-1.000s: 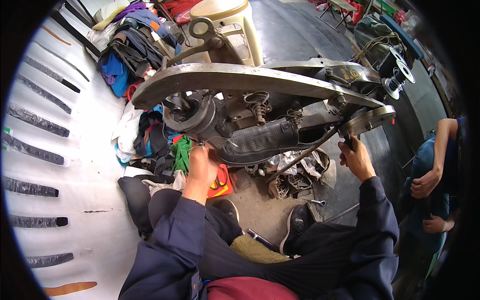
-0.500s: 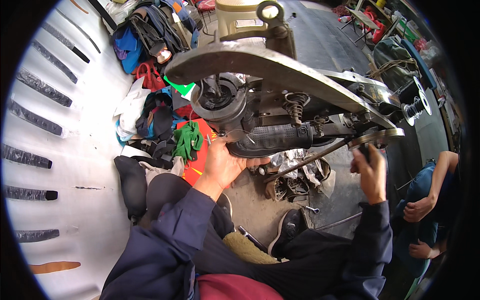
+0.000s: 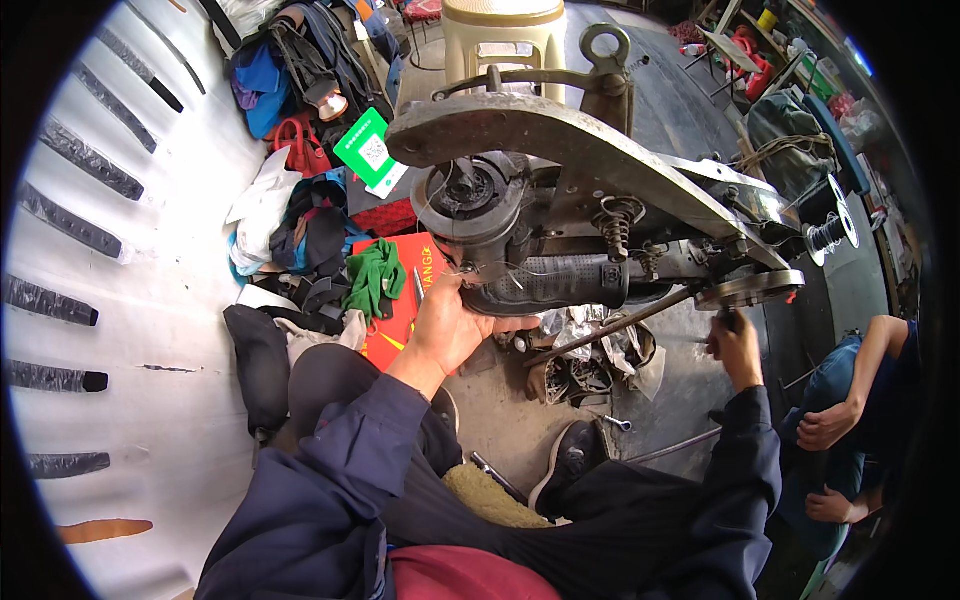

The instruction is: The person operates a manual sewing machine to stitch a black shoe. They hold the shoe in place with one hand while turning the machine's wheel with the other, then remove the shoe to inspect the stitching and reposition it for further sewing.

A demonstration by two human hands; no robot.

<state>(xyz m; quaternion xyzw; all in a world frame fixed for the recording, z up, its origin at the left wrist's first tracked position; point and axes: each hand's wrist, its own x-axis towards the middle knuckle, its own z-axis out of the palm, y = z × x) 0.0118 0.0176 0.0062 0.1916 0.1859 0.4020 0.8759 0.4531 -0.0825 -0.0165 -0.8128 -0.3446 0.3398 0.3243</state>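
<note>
A hand-cranked shoe-stitching machine point(image 3: 560, 130) of worn metal stands in front of me, its curved arm slanting from upper left to right. A black shoe point(image 3: 560, 283) with a dotted, perforated upper sits on its lower arm, under the round metal head point(image 3: 470, 195). My left hand point(image 3: 447, 330) is closed on the shoe's left end, with the fingers under it. A pale thread loops near the stitching spot. At the right, my right hand point(image 3: 738, 352) grips the dark crank handle point(image 3: 732, 320) below the machine's wheel point(image 3: 750, 288).
A thread spool point(image 3: 828, 232) is on the machine's right end. Below the machine lie bags of small parts point(image 3: 590, 365) and a wrench point(image 3: 618, 424). Bags, a green cloth point(image 3: 375, 280) and a red box point(image 3: 400, 330) lie left. A seated person's arm point(image 3: 850, 390) shows at right.
The crank handle and my right hand have moved slightly lower as the wheel turned. My left hand stays on the shoe. The machine appears shifted right and down in the picture.
</note>
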